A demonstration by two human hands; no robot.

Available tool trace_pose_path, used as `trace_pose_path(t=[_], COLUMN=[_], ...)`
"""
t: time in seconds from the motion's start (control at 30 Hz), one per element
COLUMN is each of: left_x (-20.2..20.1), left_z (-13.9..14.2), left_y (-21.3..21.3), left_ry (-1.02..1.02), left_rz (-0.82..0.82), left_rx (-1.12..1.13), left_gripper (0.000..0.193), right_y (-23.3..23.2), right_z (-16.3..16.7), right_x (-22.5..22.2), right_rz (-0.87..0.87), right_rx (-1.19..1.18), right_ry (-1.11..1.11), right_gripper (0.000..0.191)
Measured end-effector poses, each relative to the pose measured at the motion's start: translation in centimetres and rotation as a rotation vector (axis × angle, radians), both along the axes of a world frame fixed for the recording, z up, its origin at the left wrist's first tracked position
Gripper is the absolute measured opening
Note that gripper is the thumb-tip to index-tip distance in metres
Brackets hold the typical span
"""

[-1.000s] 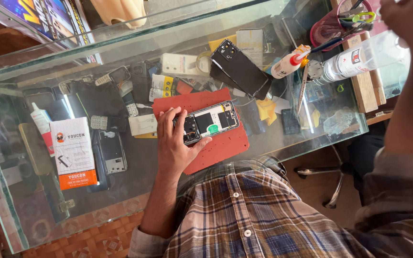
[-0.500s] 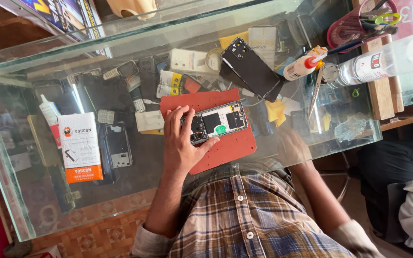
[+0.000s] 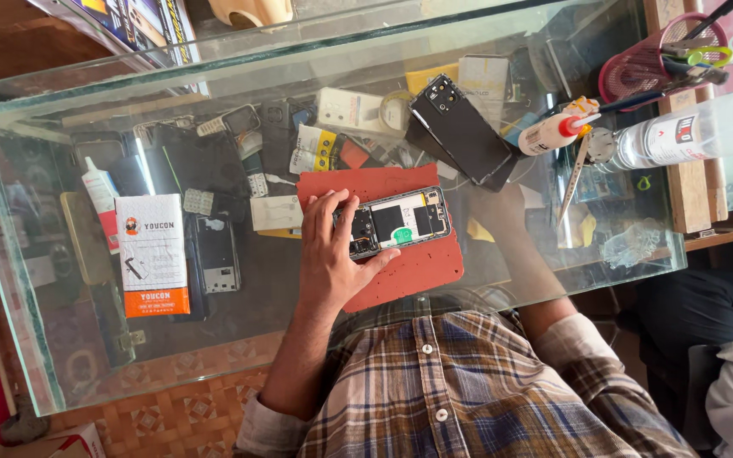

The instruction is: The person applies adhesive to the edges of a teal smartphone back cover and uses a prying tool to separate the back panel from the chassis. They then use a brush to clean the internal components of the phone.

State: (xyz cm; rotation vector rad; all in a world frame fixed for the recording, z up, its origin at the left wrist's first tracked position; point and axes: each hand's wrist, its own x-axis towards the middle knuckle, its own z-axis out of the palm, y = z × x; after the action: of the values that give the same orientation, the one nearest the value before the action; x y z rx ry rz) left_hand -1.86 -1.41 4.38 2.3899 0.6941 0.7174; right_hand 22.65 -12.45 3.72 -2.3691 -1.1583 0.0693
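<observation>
Head view shows the left hand [image 3: 330, 254] clamped on the opened phone [image 3: 399, 222] atop the red mat [image 3: 400, 267], while the right hand's [image 3: 502, 222] grip, at three o'clock under the glass tabletop [image 3: 299, 339], cannot be told.

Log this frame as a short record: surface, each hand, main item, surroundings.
surface: glass counter, parts showing beneath it
left hand: left hand grips one end of the opened phone
phone: back off, insides up, lying on a red mat
right hand: forearm dimly seen through the glass; hand itself unclear
nearby: black back cover, glue tube, clear bottle, white and orange box
</observation>
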Motion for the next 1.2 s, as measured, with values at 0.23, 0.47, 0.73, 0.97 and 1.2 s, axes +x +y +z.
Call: trace_pose_path(t=[0.23,0.47,0.73,0.97,1.2], left_x=[0.0,0.0,-0.2,-0.2,-1.1], left_z=[0.0,-0.1,-0.1,-0.3,0.1], left_y=[0.0,0.1,0.1,0.2,0.8], left_ry=[-0.004,-0.004,-0.01,-0.018,-0.075], left_rz=[0.003,-0.003,-0.015,-0.027,-0.127], left_rx=[-0.013,-0.006,-0.014,-0.052,-0.173], left_gripper=[0.09,0.091,0.095,0.099,0.109], right_y=[0.1,-4.1,-6.2,-11.0,-19.4], right_z=[0.6,-1.1,-1.2,-2.8,-3.6], right_x=[-1.2,0.1,-1.6,-2.8,-2.2], right_rz=[0.074,0.025,0.378,0.556,0.884], right_rx=[0.046,-0.162,-0.006,-0.027,0.016], right_ry=[-0.012,0.226,-0.065,-0.207,-0.274], right_gripper=[0.024,0.041,0.056,0.037,0.05])
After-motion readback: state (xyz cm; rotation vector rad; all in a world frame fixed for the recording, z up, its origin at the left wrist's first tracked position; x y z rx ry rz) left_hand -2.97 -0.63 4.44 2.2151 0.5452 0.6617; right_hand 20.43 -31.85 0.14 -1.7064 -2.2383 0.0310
